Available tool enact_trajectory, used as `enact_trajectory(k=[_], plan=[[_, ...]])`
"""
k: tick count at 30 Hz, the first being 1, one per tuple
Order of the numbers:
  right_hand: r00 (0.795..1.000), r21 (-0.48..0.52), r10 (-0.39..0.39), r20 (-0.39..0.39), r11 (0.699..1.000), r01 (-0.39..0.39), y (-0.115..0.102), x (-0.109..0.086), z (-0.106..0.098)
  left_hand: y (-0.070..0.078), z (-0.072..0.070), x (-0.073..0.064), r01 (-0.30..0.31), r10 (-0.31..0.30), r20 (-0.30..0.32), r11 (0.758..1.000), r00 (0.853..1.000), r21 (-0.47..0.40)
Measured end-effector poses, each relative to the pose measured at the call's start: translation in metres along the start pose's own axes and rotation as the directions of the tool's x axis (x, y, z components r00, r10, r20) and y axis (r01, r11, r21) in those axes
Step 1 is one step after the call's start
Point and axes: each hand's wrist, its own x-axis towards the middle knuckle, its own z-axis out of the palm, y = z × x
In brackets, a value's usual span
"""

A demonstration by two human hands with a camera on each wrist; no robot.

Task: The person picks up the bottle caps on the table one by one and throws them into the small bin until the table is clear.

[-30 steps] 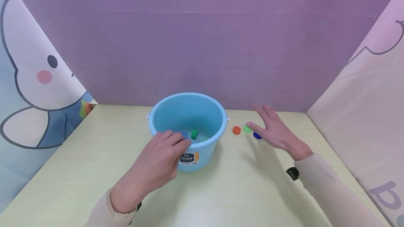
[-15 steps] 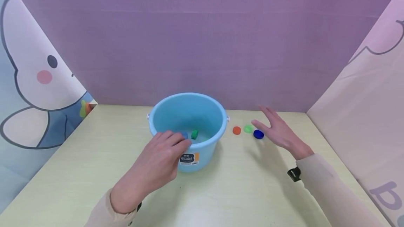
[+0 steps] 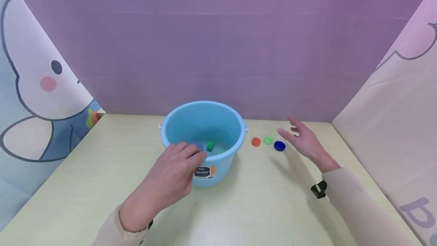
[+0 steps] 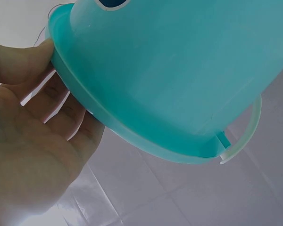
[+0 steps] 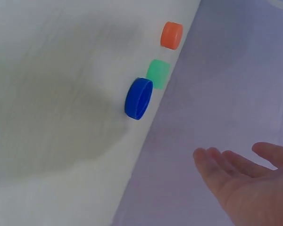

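Observation:
A light blue bucket (image 3: 218,167) stands upright on the table, and my left hand (image 3: 170,174) grips its near rim. In the left wrist view the thumb (image 4: 26,63) lies on the outside of the rim while the other fingers go over it. Inside the bucket lie a green cap (image 3: 210,145) and a blue piece (image 3: 200,146) partly hidden by the hand. My right hand (image 3: 305,143) hovers with nothing in it, just right of a dark blue bottle cap (image 3: 279,146). Beside that cap are a light green cap (image 3: 268,140) and an orange cap (image 3: 256,141).
The pale table (image 3: 102,185) ends at a purple backdrop (image 3: 218,48) behind the bucket. Printed cartoon panels stand on the left (image 3: 34,86) and right (image 3: 403,124). A white bucket handle (image 4: 250,136) shows in the left wrist view.
My right hand has drawn back to the right, away from the caps, and its fingers have bent somewhat. The dark blue cap is now uncovered. The left hand and bucket have stayed put.

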Motion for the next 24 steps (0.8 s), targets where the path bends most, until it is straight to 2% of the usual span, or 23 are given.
enact_trajectory(k=[12,24], plan=[[0.998,0.066,0.054,-0.010,0.996,-0.054,0.014,0.003,0.004,0.000,0.000,-0.001,0.002,-0.002,-0.002,1.000,1.000,-0.002],[0.992,0.133,0.116,0.040,0.984,-0.121,0.029,0.005,0.008,0.000,0.000,-0.001,-0.004,0.004,-0.007,1.000,1.000,0.001]])
